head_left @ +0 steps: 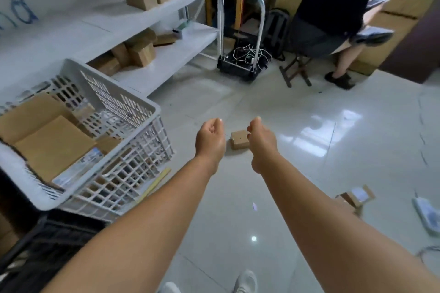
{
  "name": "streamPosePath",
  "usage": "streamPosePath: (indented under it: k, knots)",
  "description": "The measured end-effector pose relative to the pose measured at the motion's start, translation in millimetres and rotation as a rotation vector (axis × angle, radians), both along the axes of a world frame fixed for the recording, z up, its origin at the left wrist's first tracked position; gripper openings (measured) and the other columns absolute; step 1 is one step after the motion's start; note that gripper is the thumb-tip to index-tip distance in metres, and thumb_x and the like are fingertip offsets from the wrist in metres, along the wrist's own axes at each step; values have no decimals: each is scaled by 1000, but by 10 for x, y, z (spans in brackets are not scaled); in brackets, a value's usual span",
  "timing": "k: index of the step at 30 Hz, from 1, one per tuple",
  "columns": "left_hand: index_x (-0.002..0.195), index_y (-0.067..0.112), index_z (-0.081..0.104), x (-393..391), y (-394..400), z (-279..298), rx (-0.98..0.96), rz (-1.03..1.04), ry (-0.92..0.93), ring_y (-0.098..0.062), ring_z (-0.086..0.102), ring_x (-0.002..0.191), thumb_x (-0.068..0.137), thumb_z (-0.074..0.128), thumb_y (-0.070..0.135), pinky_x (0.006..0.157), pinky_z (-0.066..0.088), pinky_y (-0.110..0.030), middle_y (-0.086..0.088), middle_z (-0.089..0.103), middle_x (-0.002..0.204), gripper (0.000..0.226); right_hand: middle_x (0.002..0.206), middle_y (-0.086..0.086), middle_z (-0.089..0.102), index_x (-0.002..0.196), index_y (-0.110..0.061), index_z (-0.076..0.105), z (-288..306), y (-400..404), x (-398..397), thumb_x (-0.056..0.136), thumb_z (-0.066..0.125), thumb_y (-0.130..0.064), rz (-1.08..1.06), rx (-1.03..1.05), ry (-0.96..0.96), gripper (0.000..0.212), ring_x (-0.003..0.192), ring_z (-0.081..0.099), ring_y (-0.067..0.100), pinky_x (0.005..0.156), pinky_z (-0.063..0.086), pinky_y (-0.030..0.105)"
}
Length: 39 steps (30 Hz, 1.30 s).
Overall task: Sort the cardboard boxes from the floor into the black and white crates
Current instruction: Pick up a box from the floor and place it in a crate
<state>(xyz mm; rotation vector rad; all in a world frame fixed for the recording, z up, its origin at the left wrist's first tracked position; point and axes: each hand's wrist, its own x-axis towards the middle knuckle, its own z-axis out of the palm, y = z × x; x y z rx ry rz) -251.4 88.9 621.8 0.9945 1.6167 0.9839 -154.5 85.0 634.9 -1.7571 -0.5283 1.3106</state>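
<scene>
While both hands, left hand (210, 137) and right hand (260, 141), hung loosely curled and empty, the small box (239, 141) risked sliding on the glossy floor (309, 173).

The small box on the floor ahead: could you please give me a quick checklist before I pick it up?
1. Left hand free: ok, holds nothing.
2. Right hand free: ok, holds nothing.
3. Small box in view: ok, on the floor between the hands, partly behind the right hand.
4. Path to it: ok, bare floor.
5. Room in the white crate: ok, boxes lie low.
6. Black crate contents: cannot tell.
</scene>
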Motion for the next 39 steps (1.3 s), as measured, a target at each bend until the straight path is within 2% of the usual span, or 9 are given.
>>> streamPosePath:
  k: [8, 14, 18, 22, 25, 33, 35, 36, 39]
  knots:
    - [118, 10, 56, 657, 331, -251, -95, -71, 10, -15, 52, 97, 99, 36, 35, 74, 38, -25, -1, 56, 107, 37, 104, 0, 52, 111, -15, 53, -258, 288, 862, 96, 37, -37, -106, -58, 62, 31, 94, 49, 18, 74, 35, 28]
    - [79, 20, 46, 838, 890, -488, -182, -69, 37, -19, 41, 80, 98, 35, 38, 65, 33, -29, -3, 47, 89, 29, 122, 2, 53, 122, -13, 53, -525, 838, 1157, 96, 35, -41, -118, -97, 72, 43, 110, 51, 21, 82, 35, 32]
    - [75, 23, 42, 927, 1449, -713, -215, -78, 24, -18, 40, 82, 96, 36, 38, 71, 32, -31, 0, 43, 87, 27, 120, 19, 54, 98, -9, 51, -707, 1383, 1284, 94, 35, -39, -105, -144, 47, 34, 112, 55, 28, 80, 36, 31]
    - [83, 20, 41, 979, 2082, -923, -271, -88, 15, -16, 32, 71, 94, 35, 35, 63, 26, -29, 0, 36, 80, 19, 107, 19, 54, 111, 4, 53, -960, 2001, 1363, 93, 36, -37, -107, -193, 38, 47, 130, 43, 30, 106, 32, 38]
    - [82, 18, 42, 976, 2530, -1112, -317, -97, 34, -14, 31, 62, 95, 34, 36, 57, 27, -27, 2, 38, 75, 24, 136, 15, 52, 132, 1, 46, -1181, 2460, 1389, 93, 36, -38, -89, -214, 44, 56, 132, 40, 29, 110, 29, 44]
    - [78, 14, 41, 1110, 3559, -2047, -423, -48, 81, -19, 33, 60, 96, 33, 37, 53, 26, -25, 0, 35, 68, 31, 106, 7, 51, 105, -7, 53, -2155, 3478, 1628, 95, 33, -39, -22, -319, 22, 39, 93, 47, 21, 73, 33, 30]
    - [90, 5, 50, 1159, 3761, -2397, -472, -57, 86, -18, 29, 76, 96, 33, 38, 69, 43, -24, -15, 56, 80, 38, 117, 22, 53, 117, 3, 52, -2509, 3697, 1720, 96, 32, -38, -3, -327, -7, 51, 88, 37, 18, 75, 30, 31]
    - [108, 0, 52, 1171, 3843, -2590, -500, -44, 100, -29, 43, 127, 96, 33, 39, 88, 47, -32, -23, 61, 108, 45, 114, 25, 50, 120, 5, 50, -2682, 3790, 1752, 96, 31, -38, 15, -337, -16, 53, 86, 36, 18, 74, 30, 31]
    - [133, 6, 44, 1218, 4102, -3206, -553, -11, 156, -38, 41, 130, 96, 34, 43, 106, 35, -44, -20, 44, 141, 54, 107, 6, 48, 113, -7, 53, -3298, 4079, 1844, 98, 29, -41, 55, -370, -23, 44, 82, 39, 19, 75, 33, 30]
